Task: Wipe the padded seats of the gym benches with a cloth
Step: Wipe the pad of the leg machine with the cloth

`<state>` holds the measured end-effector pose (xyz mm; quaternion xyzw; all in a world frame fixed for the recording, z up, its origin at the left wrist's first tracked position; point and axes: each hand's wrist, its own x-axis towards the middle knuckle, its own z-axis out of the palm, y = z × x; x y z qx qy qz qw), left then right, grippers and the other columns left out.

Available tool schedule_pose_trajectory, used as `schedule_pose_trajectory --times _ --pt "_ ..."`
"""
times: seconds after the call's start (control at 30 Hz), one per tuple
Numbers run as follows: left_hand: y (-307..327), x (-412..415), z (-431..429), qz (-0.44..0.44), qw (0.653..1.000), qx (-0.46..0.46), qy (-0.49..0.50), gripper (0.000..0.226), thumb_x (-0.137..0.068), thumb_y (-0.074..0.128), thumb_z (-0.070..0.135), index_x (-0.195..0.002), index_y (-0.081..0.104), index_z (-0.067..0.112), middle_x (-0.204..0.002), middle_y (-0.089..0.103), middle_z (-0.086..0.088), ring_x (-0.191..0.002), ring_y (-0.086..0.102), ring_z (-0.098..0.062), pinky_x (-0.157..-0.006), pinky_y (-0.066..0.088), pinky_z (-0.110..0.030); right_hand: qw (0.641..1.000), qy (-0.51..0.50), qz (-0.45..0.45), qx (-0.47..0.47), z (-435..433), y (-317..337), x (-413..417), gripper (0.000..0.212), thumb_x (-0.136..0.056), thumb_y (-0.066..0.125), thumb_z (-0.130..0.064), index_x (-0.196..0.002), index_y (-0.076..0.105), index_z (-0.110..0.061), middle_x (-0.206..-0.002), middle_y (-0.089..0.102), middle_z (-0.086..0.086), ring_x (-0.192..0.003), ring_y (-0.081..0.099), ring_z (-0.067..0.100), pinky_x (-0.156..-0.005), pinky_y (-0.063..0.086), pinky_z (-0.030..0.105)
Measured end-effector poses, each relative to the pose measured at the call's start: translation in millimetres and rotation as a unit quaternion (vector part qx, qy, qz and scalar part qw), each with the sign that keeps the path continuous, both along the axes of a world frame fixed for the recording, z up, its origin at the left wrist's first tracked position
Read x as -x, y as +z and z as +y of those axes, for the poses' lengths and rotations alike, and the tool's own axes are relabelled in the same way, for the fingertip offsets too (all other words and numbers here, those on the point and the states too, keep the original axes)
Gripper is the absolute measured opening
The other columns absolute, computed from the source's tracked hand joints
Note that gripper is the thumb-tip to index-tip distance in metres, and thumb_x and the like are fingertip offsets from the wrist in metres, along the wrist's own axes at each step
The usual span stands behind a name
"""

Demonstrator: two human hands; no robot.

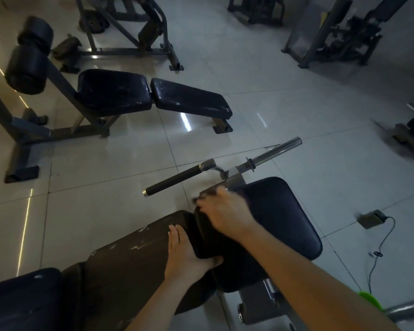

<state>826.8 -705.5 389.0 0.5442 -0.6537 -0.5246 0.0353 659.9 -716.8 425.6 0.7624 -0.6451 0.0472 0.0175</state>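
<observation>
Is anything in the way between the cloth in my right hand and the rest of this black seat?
Nothing visible: the seat pad lies bare beside the right hand and cloth. The left hand rests at its left edge.

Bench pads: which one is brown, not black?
The worn, scuffed pad under the left hand. The seat pad to its right and the far bench's two pads are black.

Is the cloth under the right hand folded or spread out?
Cannot tell: the cloth is dark, motion-blurred and mostly covered by the right hand.
</observation>
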Motion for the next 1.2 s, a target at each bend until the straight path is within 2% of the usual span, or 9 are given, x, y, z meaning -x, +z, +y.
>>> schedule_pose_trajectory --times 0.17,0.33,0.5,0.67,0.83,0.9,1.0,1.1,1.2 --pt "1.0 -0.4 3.2 0.01 1.0 -0.007 0.004 0.141 -0.067 0.083 0.052 -0.151 -0.02 0.008 -0.157 -0.032 -0.003 -0.147 -0.023 -0.018 -0.119 -0.002 -0.035 0.966 -0.246 0.015 0.079 5.3 26.0 99.9 0.024 -0.1 0.054 -0.026 -0.118 0.068 -0.02 -0.092 0.07 0.002 -0.082 0.06 0.018 -0.057 0.055 0.034" --pt "1.5 1.0 2.6 0.01 1.0 -0.011 0.004 0.14 -0.067 0.084 0.051 -0.152 -0.02 0.007 -0.157 -0.032 -0.004 -0.147 -0.022 -0.019 -0.12 -0.002 -0.035 0.9 -0.411 -0.053 0.137 2.1 18.1 93.1 0.026 -0.098 0.057 -0.029 -0.116 0.07 -0.016 -0.075 0.067 0.003 -0.096 0.053 0.022 -0.056 0.045 0.032" --pt "4.3 1.2 1.2 0.003 1.0 -0.016 0.004 0.142 -0.066 0.084 0.052 -0.152 -0.02 0.007 -0.158 -0.032 -0.004 -0.147 -0.022 -0.019 -0.119 -0.003 -0.034 0.952 -0.274 -0.102 0.093 -1.6 6.8 26.2 0.018 -0.096 0.061 -0.026 -0.108 0.072 -0.019 -0.088 0.07 0.0 -0.097 0.056 0.016 -0.067 0.055 0.032" --pt "6.3 3.2 1.2 -0.015 1.0 -0.015 0.001 0.147 -0.062 0.085 0.056 -0.152 -0.019 0.006 -0.159 -0.028 -0.009 -0.146 -0.026 -0.021 -0.119 -0.006 -0.035 0.974 -0.179 -0.124 0.058 -3.1 -2.5 -15.2 0.021 -0.099 0.056 -0.027 -0.113 0.068 -0.017 -0.102 0.07 0.003 -0.105 0.057 0.019 -0.076 0.057 0.034" --pt "8.4 6.0 -2.2 -0.039 0.999 -0.004 -0.008 0.144 -0.064 0.083 0.057 -0.152 -0.017 0.002 -0.16 -0.025 -0.013 -0.147 -0.024 -0.024 -0.121 -0.004 -0.037 0.997 -0.046 -0.055 0.03 0.7 -13.2 -37.0 0.019 -0.091 0.066 -0.026 -0.107 0.072 -0.021 -0.094 0.074 -0.003 -0.099 0.058 0.02 -0.061 0.053 0.029" --pt "7.3 4.5 -1.5 -0.029 1.0 -0.004 -0.004 0.146 -0.063 0.084 0.056 -0.152 -0.018 0.004 -0.16 -0.027 -0.01 -0.147 -0.023 -0.022 -0.12 -0.003 -0.036 0.999 -0.022 -0.032 0.019 -2.4 -8.4 -19.4 0.022 -0.093 0.062 -0.022 -0.113 0.069 -0.02 -0.102 0.072 -0.001 -0.101 0.059 0.02 -0.068 0.055 0.032" --pt "5.3 1.7 0.0 -0.011 1.0 -0.009 -0.01 0.145 -0.064 0.084 0.055 -0.151 -0.02 0.006 -0.158 -0.03 -0.005 -0.147 -0.021 -0.019 -0.121 -0.002 -0.035 0.993 -0.107 -0.026 0.036 -5.5 5.1 25.2 0.027 -0.098 0.051 -0.018 -0.122 0.062 -0.021 -0.113 0.067 -0.001 -0.104 0.055 0.017 -0.076 0.055 0.031" --pt "6.6 2.0 1.4 -0.011 1.0 -0.011 -0.011 0.14 -0.068 0.082 0.054 -0.151 -0.02 0.007 -0.157 -0.033 -0.003 -0.147 -0.022 -0.019 -0.121 0.0 -0.035 0.977 -0.203 0.034 0.049 -1.8 11.8 75.1 0.025 -0.1 0.048 -0.024 -0.121 0.061 -0.022 -0.107 0.069 -0.004 -0.1 0.053 0.016 -0.067 0.051 0.026" --pt "3.2 0.6 1.6 -0.013 1.0 -0.013 -0.005 0.14 -0.068 0.082 0.054 -0.151 -0.021 0.008 -0.157 -0.034 -0.003 -0.147 -0.022 -0.018 -0.122 0.0 -0.036 0.957 -0.279 0.036 0.078 7.5 15.7 103.4 0.021 -0.1 0.054 -0.024 -0.116 0.066 -0.018 -0.099 0.072 0.001 -0.097 0.053 0.023 -0.057 0.043 0.03"
